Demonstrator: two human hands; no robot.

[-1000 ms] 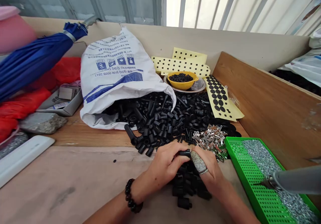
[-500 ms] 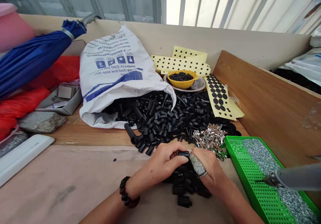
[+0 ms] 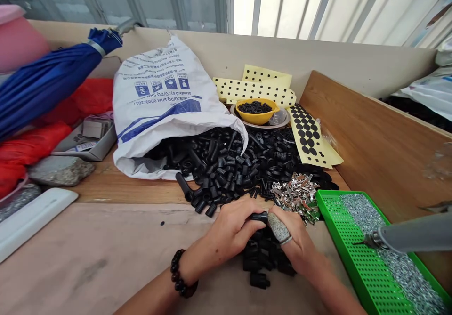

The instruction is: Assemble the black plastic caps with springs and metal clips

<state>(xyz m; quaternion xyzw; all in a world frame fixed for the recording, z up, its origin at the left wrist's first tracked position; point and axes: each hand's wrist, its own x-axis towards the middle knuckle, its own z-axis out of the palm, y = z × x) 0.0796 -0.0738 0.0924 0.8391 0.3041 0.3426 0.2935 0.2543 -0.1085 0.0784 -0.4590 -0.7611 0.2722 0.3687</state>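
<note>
My left hand (image 3: 235,225) is closed on a short black plastic cylinder (image 3: 259,217), pinched between thumb and fingers. Against the cylinder's right end presses my right hand (image 3: 291,239), its fingers curled and its thumb in a grey speckled wrap (image 3: 278,228). Whatever lies inside the right fingers is hidden. Just below both hands, several similar black pieces (image 3: 259,279) lie on the worktop, partly covered by the hands. Beyond them spreads a large heap of black plastic parts (image 3: 226,173), with small shiny metal clips (image 3: 296,195) at its right.
A white sack (image 3: 165,84) lies open behind the heap. To the right are a green tray (image 3: 348,239) of small metal pieces and a grey power screwdriver (image 3: 413,235) above it. A yellow bowl (image 3: 256,117) of black bits stands behind. A stone (image 3: 60,170) sits left.
Both hands stay together at nearly the same spot. The cylinder has tilted slightly and the left fingers have shifted round it. The screwdriver hangs a little further left.
</note>
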